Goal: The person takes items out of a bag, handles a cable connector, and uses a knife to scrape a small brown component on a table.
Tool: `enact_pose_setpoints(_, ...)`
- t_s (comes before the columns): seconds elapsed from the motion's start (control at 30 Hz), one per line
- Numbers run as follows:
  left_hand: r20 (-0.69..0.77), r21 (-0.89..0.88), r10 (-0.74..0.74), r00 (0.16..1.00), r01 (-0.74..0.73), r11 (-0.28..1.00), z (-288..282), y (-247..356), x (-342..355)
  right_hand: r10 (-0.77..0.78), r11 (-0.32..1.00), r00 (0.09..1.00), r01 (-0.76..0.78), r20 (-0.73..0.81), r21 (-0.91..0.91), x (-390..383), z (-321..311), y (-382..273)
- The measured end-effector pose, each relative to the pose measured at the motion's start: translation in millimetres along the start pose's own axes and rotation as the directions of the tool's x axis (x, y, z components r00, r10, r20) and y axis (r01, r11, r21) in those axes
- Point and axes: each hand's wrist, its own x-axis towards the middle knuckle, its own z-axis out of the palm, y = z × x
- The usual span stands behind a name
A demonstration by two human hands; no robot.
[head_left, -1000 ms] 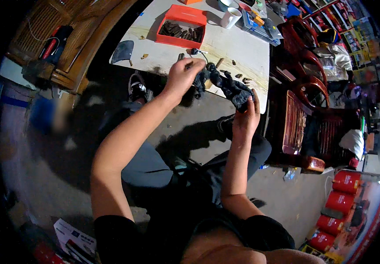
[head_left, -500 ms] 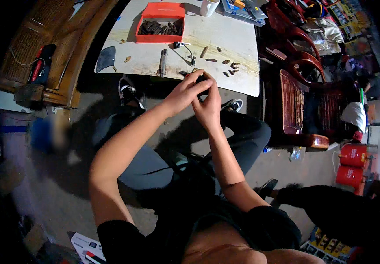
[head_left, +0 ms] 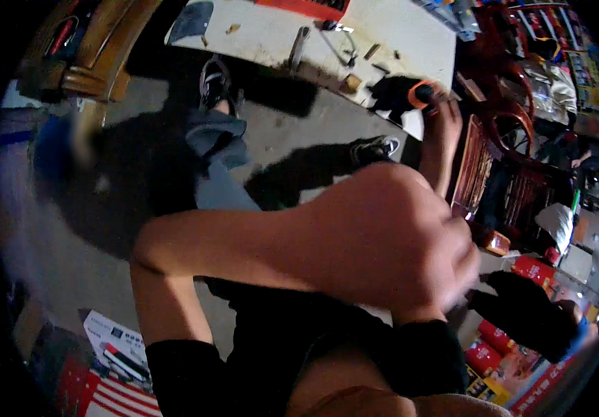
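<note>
My left hand (head_left: 410, 243) is large in the middle right, crossing over my right forearm. Its fingers are curled and slightly smeared; what lies inside them, if anything, is hidden. Beyond it, my right hand (head_left: 443, 121) reaches to the right front corner of the white table (head_left: 403, 28). Its fingers close against a dark thing with an orange ring (head_left: 421, 94), whose kind I cannot make out. A dark patch, perhaps shadow, spreads beside it. Left of that hand lie a grey bar (head_left: 299, 47), a thin cable (head_left: 341, 52) and a small brown stick (head_left: 372, 51).
A red box (head_left: 306, 8) stands at the table's far side, partly cut off. Reddish wooden chairs (head_left: 476, 167) stand to the right. A brown wooden cabinet (head_left: 98, 76) is at the left. Another person's black sleeve (head_left: 521, 306) comes in at the lower right.
My hands, together over the table's front edge before, have parted. The left came back across my right forearm; the right moved to the table's right corner. The view has shifted, with the table higher.
</note>
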Motion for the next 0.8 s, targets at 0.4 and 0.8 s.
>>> enact_pose_setpoints(0.4,-0.607,0.072,-0.113,0.786,0.196,0.978,42,-26,-3,0.050,0.866,0.985,-0.127,0.168,0.484,297,-79,53)
enact_pose_setpoints(0.8,-0.421,-0.019,-0.064,0.905,0.062,0.998,29,-33,-31,-0.377,0.438,0.536,0.822,0.755,-0.364,26,150,114)
